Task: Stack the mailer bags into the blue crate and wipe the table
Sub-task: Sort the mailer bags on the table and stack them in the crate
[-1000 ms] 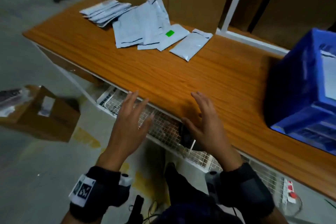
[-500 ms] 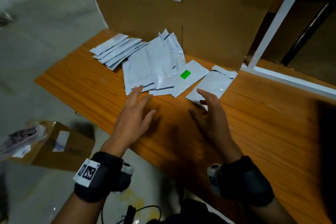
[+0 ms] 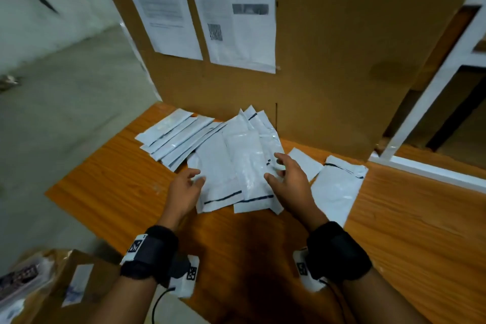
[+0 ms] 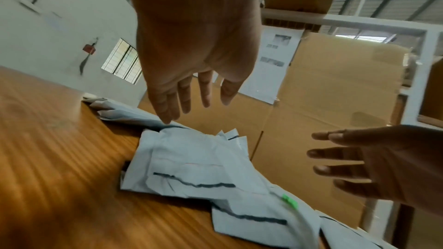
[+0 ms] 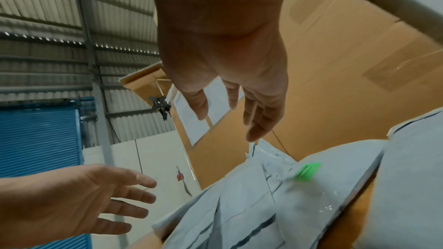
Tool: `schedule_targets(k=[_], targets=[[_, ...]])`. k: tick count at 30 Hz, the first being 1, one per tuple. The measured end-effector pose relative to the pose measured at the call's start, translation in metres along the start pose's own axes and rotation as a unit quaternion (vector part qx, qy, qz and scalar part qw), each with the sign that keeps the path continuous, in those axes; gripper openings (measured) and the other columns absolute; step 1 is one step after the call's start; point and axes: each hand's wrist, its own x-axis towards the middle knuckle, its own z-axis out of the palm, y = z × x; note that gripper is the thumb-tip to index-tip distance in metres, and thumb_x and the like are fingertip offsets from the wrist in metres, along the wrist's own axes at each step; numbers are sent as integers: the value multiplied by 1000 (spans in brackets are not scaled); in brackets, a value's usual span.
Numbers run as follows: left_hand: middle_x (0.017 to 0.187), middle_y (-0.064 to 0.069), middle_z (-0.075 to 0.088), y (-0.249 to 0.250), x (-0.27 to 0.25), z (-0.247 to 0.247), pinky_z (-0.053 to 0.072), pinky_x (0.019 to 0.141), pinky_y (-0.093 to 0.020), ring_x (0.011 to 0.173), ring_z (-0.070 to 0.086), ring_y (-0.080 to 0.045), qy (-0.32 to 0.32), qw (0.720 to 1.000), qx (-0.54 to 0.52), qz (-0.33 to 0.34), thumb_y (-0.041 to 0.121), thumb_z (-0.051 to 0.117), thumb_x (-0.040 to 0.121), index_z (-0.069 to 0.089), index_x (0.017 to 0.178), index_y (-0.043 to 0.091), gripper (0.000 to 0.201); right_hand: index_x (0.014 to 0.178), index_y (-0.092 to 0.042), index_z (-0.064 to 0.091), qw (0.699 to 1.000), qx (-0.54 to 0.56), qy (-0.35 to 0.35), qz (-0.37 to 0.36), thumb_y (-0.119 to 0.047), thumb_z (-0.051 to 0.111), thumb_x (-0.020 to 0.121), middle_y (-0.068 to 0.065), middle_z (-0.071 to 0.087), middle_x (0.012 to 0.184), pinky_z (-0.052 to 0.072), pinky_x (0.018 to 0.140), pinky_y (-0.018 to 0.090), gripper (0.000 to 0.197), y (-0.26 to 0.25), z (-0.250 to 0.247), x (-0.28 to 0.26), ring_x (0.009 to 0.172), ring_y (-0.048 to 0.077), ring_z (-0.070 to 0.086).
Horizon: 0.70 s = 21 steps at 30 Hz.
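Observation:
A loose pile of white mailer bags (image 3: 236, 166) with dark seal stripes lies on the wooden table (image 3: 118, 173) against a cardboard wall. More bags fan out at the left (image 3: 173, 137), and one lies apart at the right (image 3: 336, 187). My left hand (image 3: 184, 189) hovers open at the pile's left edge, fingers spread. My right hand (image 3: 286, 179) hovers open over the pile's right side, above a bag with a green sticker (image 5: 307, 171). In the left wrist view the pile (image 4: 203, 168) sits just below my left hand (image 4: 189, 97). Neither hand holds anything. The blue crate is out of view.
A tall cardboard panel (image 3: 342, 60) with printed sheets (image 3: 236, 13) stands right behind the bags. A white frame (image 3: 431, 97) runs at the right. A cardboard box (image 3: 65, 287) sits on the floor at the lower left, beyond the table's left edge.
Both hands have reached forward from the table's front edge to the bag pile. The view has swung up and left, so the blue crate has left the picture.

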Motion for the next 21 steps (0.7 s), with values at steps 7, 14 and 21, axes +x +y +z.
schedule_targets(k=[7, 14, 21], targets=[[72, -16, 56, -63, 99, 3, 45, 61, -37, 72, 58, -33, -34, 995, -5, -98, 43, 68, 80, 58, 84, -4, 48, 140, -7, 46, 992, -74, 26, 98, -31, 69, 88, 14, 57, 135, 42, 97, 32, 62, -6, 54, 64, 121, 29, 55], [68, -5, 65, -64, 123, 9, 47, 56, -23, 68, 65, -24, -36, 981, -152, -112, 16, 84, 75, 70, 78, -4, 24, 133, -8, 47, 972, -130, 78, 179, -39, 75, 81, 14, 61, 126, 47, 89, 37, 67, -10, 93, 81, 112, 33, 59], [104, -13, 64, -64, 123, 15, 52, 80, -37, 94, 62, -29, 8, 987, -116, -109, 5, 81, 74, 55, 113, -1, 47, 104, -13, 61, 968, -87, 143, 186, -21, 69, 82, 6, 69, 96, 45, 72, 30, 24, -9, 95, 74, 90, 27, 64]])
